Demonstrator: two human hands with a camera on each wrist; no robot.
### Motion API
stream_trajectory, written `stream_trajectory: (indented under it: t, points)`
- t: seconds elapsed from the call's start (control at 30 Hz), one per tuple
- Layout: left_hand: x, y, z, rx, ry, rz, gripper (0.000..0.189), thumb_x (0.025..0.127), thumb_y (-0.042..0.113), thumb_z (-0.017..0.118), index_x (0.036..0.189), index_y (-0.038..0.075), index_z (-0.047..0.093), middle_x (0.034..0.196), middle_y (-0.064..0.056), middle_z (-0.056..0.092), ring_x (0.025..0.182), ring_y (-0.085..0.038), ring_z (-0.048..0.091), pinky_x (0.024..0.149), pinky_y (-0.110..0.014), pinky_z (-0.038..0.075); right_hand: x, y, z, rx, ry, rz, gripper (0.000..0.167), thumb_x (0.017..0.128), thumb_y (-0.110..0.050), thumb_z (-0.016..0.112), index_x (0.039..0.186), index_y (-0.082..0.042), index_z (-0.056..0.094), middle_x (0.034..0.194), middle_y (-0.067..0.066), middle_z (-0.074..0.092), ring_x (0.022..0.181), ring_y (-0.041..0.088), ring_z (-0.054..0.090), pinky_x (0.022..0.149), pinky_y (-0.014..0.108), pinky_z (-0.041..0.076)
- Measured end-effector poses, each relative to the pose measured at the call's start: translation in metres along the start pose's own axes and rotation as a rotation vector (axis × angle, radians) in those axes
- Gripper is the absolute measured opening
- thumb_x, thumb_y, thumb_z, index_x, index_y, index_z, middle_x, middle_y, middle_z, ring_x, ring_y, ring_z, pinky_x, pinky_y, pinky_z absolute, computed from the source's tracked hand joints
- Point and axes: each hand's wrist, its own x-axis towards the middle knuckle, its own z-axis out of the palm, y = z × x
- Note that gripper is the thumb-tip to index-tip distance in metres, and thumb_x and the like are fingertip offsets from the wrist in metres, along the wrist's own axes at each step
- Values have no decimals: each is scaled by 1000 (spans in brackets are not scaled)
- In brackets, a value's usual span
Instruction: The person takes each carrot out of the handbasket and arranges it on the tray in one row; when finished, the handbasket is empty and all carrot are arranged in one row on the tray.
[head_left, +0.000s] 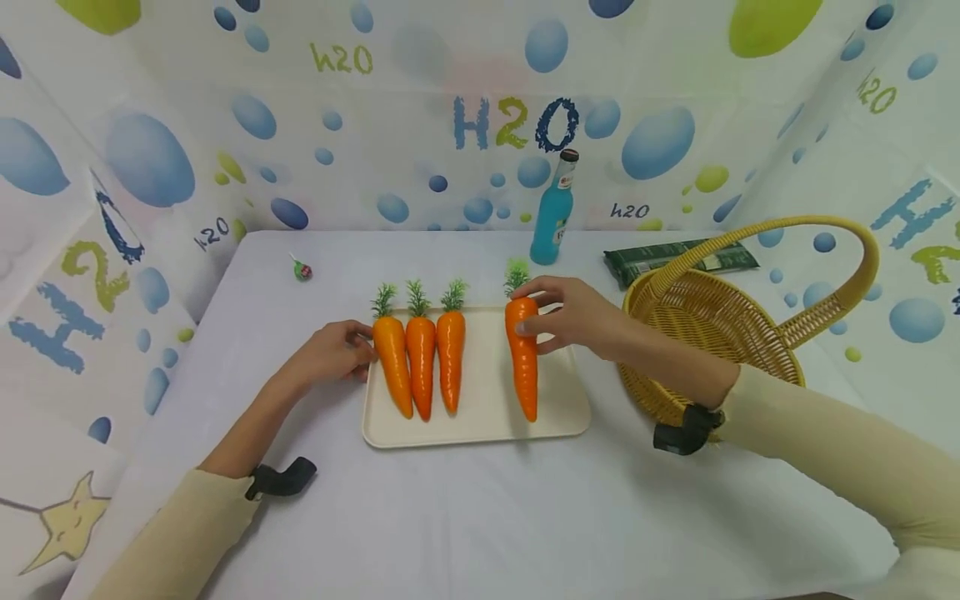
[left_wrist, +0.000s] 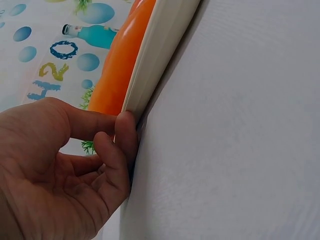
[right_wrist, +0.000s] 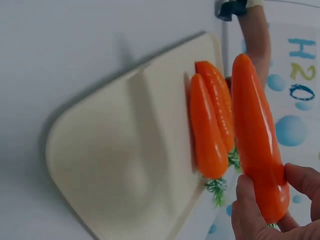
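Note:
My right hand (head_left: 576,315) grips an orange carrot (head_left: 524,367) near its leafy top, raised over the right part of a cream tray (head_left: 483,400). In the right wrist view that carrot (right_wrist: 256,135) points its tip upward between thumb and fingers. Three more carrots (head_left: 422,362) lie side by side on the tray's left part, green tops toward the back. At the tray's left edge, my left hand (head_left: 335,352) pinches the rim; the left wrist view has its fingertips right at the tray wall (left_wrist: 159,47), beside the nearest carrot (left_wrist: 122,65).
A yellow wicker basket (head_left: 780,367) with a tall handle stands on the right, under my right forearm. Behind it lies a dark green packet (head_left: 720,257). A blue bottle (head_left: 552,217) stands at the back, and a small wrapped lollipop (head_left: 302,270) lies back left.

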Motion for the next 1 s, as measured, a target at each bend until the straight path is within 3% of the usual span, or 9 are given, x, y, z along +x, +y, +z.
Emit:
stream_trajectory:
  t: [0.2,0.33,0.57,0.83,1.0]
  points:
    - [-1,0,0,-10,20,-9,46,92,14,58,133,-6,50,100,-15,61,70,-19,62,66,-31,49,42,9,17,-47,-39,14,41,87,-9,75,125,-10,60,125,16,52,97,30,66,73,44,57]
    - [-1,-2,8,-2,21,-16,47,92,16,59,133,-6,51,96,-13,62,70,-18,61,66,-30,49,58,23,29,-74,-42,65,39,87,-8,75,124,-9,60,125,17,52,94,29,66,70,40,58]
    - [-7,-8,22,-30,11,-36,44,91,14,61,130,-6,54,93,-11,62,68,-18,61,65,-31,49,68,37,51,-139,-38,120,41,88,-12,74,126,-10,59,122,15,55,91,26,66,67,35,58]
    - [-4,-6,15,-35,26,-22,43,91,12,60,130,-5,54,93,-11,61,68,-18,61,65,-31,50,74,32,59,-166,11,94,41,88,-13,75,125,-10,59,117,14,56,86,25,65,64,34,58]
    - [-3,-3,6,-25,37,-6,43,91,11,60,129,-7,54,91,-11,62,67,-19,61,64,-32,49,72,24,59,-281,27,33,43,89,-18,75,127,-10,58,114,13,57,82,23,65,64,31,57]
